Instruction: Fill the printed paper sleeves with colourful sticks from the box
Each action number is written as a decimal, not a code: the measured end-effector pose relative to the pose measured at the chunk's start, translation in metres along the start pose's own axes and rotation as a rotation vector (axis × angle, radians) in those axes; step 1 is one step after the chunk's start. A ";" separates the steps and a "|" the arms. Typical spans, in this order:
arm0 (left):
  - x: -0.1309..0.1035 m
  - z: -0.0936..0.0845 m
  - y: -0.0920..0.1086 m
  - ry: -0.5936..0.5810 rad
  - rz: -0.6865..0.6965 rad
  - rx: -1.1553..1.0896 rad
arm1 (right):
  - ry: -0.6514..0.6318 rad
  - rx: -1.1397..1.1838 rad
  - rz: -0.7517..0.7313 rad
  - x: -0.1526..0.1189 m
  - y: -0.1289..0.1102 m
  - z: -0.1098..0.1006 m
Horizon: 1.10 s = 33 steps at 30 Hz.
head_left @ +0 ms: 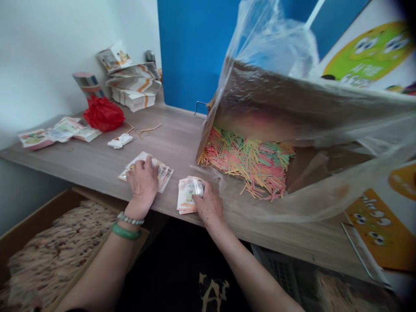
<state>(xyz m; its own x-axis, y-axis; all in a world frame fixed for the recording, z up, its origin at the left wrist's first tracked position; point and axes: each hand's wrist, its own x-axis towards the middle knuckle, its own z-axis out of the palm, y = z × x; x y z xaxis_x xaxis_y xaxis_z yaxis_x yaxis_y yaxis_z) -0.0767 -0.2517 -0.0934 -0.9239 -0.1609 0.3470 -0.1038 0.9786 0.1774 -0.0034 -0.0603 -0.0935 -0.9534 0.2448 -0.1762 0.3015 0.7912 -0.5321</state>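
Observation:
My left hand (143, 180) lies over some flat printed paper packets (166, 177) near the table's front edge, its fingers bent and pressed on them. A green bangle and a beaded bracelet circle that wrist. To the right, my right hand (209, 203) grips the right side of a small stack of white packets (188, 195) with orange edging, thumb on top. The fingers on its far side are partly hidden. Beyond this hand, a heap of short pink, yellow and green sticks (250, 160) lies inside a large clear plastic bag (312, 212) with a brown box.
Piled printed packets (134, 89) stand at the back left, near a red plastic bag (103, 113). More packets (60, 131) and a crumpled white tissue (120, 141) lie on the table (175, 125). Below left is a carton (74, 193) of brownish pieces. A blue panel (191, 52) rises behind.

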 end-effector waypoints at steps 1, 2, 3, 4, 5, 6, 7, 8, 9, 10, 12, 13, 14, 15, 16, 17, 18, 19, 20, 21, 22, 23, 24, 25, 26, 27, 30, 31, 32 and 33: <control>-0.003 -0.003 0.000 0.025 0.016 -0.025 | 0.011 0.048 0.015 0.001 0.002 0.000; -0.007 -0.006 0.001 0.046 0.047 -0.059 | 0.022 0.086 0.024 0.002 0.004 0.000; -0.011 -0.008 0.002 0.064 0.078 -0.103 | 0.034 0.107 0.027 0.003 0.006 0.000; -0.016 -0.009 0.004 0.074 0.113 -0.153 | 0.043 0.113 0.024 0.002 0.007 -0.001; -0.021 -0.010 0.007 0.079 0.150 -0.212 | 0.049 0.106 0.018 0.002 0.009 -0.001; -0.027 -0.011 0.010 0.078 0.183 -0.278 | 0.053 0.095 0.011 0.001 0.010 -0.002; -0.032 -0.011 0.015 0.069 0.217 -0.352 | 0.060 0.088 0.007 0.001 0.012 -0.002; -0.038 -0.012 0.020 0.048 0.244 -0.432 | 0.072 0.093 0.000 0.000 0.013 -0.003; -0.043 -0.014 0.026 0.011 0.254 -0.514 | 0.090 0.115 -0.014 0.000 0.015 -0.004; -0.047 -0.016 0.032 -0.042 0.245 -0.592 | 0.115 0.155 -0.034 0.000 0.018 -0.006; -0.054 -0.023 0.045 -0.159 0.161 -0.709 | 0.173 0.286 -0.070 0.000 0.023 -0.009; -0.056 -0.028 0.053 -0.212 0.101 -0.749 | 0.191 0.385 -0.081 0.001 0.027 -0.011; -0.058 -0.032 0.061 -0.263 0.042 -0.791 | 0.191 0.512 -0.086 0.001 0.030 -0.014; -0.060 -0.037 0.070 -0.322 -0.001 -0.850 | 0.164 0.666 -0.090 0.001 0.033 -0.016; -0.061 -0.042 0.079 -0.398 -0.027 -0.931 | 0.115 0.832 -0.099 0.001 0.037 -0.018; -0.063 -0.046 0.089 -0.492 -0.046 -1.029 | 0.049 0.992 -0.117 0.000 0.040 -0.020; -0.065 -0.050 0.098 -0.591 -0.065 -1.132 | -0.015 1.127 -0.139 -0.001 0.043 -0.022; -0.068 -0.053 0.108 -0.680 -0.093 -1.226 | -0.067 1.216 -0.161 -0.003 0.047 -0.024; -0.071 -0.055 0.116 -0.746 -0.126 -1.301 | -0.099 1.245 -0.179 -0.005 0.052 -0.026; -0.073 -0.056 0.123 -0.783 -0.165 -1.352 | -0.108 1.219 -0.195 -0.007 0.057 -0.030; -0.076 -0.056 0.129 -0.802 -0.198 -1.380 | -0.103 1.150 -0.206 -0.009 0.062 -0.035; -0.077 -0.055 0.132 -0.813 -0.218 -1.397 | -0.099 1.053 -0.218 -0.010 0.069 -0.042; -0.078 -0.053 0.134 -0.827 -0.227 -1.407 | -0.096 0.939 -0.228 -0.011 0.076 -0.051; -0.077 -0.050 0.135 -0.846 -0.230 -1.412 | -0.085 0.815 -0.235 -0.010 0.084 -0.061; -0.075 -0.047 0.134 -0.863 -0.234 -1.412 | -0.072 0.687 -0.237 -0.009 0.092 -0.072; -0.073 -0.044 0.132 -0.875 -0.240 -1.410 | -0.028 0.550 -0.217 -0.006 0.101 -0.084; -0.065 -0.034 0.129 -0.919 -0.188 -1.371 | 0.162 0.048 -0.079 0.009 0.122 -0.112; -0.064 -0.030 0.131 -0.945 -0.109 -1.336 | 0.193 -0.095 -0.012 0.015 0.126 -0.117; -0.065 -0.026 0.134 -0.967 0.009 -1.291 | 0.208 -0.212 0.048 0.021 0.129 -0.119; -0.067 -0.022 0.139 -0.972 0.156 -1.234 | 0.212 -0.298 0.098 0.027 0.130 -0.119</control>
<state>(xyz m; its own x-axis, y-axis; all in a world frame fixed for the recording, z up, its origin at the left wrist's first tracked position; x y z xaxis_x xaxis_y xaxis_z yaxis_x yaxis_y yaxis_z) -0.0207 -0.1074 -0.0717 -0.8206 0.5423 -0.1803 -0.0851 0.1961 0.9769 0.0087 0.1159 -0.0695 -0.9103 0.4134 -0.0222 0.4053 0.8789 -0.2513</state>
